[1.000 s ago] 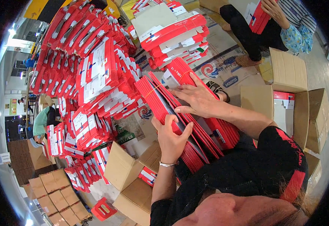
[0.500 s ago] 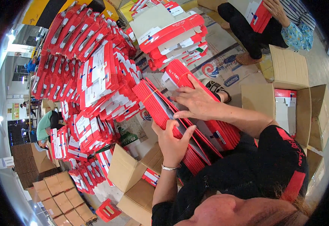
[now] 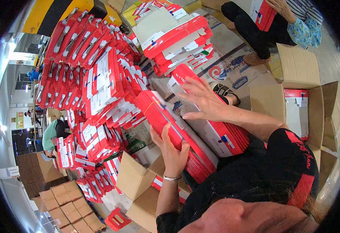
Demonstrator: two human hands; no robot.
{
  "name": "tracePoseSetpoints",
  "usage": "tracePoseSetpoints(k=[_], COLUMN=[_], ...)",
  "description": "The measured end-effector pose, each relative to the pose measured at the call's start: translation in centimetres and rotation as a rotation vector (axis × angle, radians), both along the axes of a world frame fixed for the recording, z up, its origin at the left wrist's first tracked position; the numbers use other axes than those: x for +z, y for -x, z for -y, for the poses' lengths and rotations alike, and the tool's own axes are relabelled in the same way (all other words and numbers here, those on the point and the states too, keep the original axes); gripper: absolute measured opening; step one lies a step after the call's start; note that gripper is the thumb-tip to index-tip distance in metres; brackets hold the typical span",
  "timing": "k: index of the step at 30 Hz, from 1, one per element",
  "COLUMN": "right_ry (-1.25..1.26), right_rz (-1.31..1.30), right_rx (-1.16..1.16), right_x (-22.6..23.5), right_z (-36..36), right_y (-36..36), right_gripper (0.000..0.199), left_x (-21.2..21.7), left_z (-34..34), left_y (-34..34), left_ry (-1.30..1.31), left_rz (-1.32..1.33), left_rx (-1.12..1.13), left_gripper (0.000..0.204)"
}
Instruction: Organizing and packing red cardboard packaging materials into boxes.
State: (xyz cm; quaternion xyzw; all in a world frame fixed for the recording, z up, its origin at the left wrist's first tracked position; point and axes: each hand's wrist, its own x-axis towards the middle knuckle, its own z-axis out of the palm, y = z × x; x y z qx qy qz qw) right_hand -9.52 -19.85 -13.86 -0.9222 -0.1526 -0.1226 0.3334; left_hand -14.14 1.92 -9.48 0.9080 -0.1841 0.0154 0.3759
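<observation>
Two bundles of flat, folded red-and-white cartons lean side by side before my body. My left hand (image 3: 170, 153) rests against the left bundle (image 3: 158, 116), its thumb and fingers apart. A thin rubber band (image 3: 149, 106) crosses that bundle near its far end. Above the gap between the bundles is my right hand (image 3: 205, 101), fingers spread and partly blurred, with nothing held. It is nearest the right bundle (image 3: 226, 138), whose printed face shows a blue mark. The near ends of both bundles meet my dark shirt.
Tall piles of red carton bundles (image 3: 100, 81) stand at the left, another pile (image 3: 173, 35) beyond my hands. Open brown boxes holding cartons stand at the right (image 3: 315, 112) and lower left (image 3: 133, 174). A co-worker's hand (image 3: 282, 8) holds a bundle at the upper right.
The spread cartons of the left bundle now lie closer together, and its pale side faces the gap. My left hand has slid slightly down and left; my right fingers have lifted and spread.
</observation>
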Motion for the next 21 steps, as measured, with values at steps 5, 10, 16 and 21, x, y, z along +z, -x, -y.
tracePoseSetpoints(k=[5, 10, 16, 21], right_ry=[-0.467, -0.641, -0.694, -0.651], right_rz=[-0.414, -0.405, -0.549, -0.376], right_rx=[-0.13, -0.003, 0.153, 0.168], right_x=[-0.7, -2.4, 2.7, 0.4], right_z=[3.5, 2.9, 0.0, -1.6], right_y=[0.0, 0.1, 0.1, 0.4], right_gripper=[0.091, 0.096, 0.099, 0.091], left_x=[-0.3, 0.9, -2.4, -1.7], left_z=[-2.7, -3.2, 1.2, 2.8], left_y=[0.2, -1.2, -2.1, -2.4], left_ry=[-0.292, -0.513, 0.182, 0.772], left_rz=[0.478, 0.139, -0.441, -0.779], left_rx=[-0.132, -0.433, -0.123, 0.022], left_gripper=[0.047, 0.048, 0.062, 0.062])
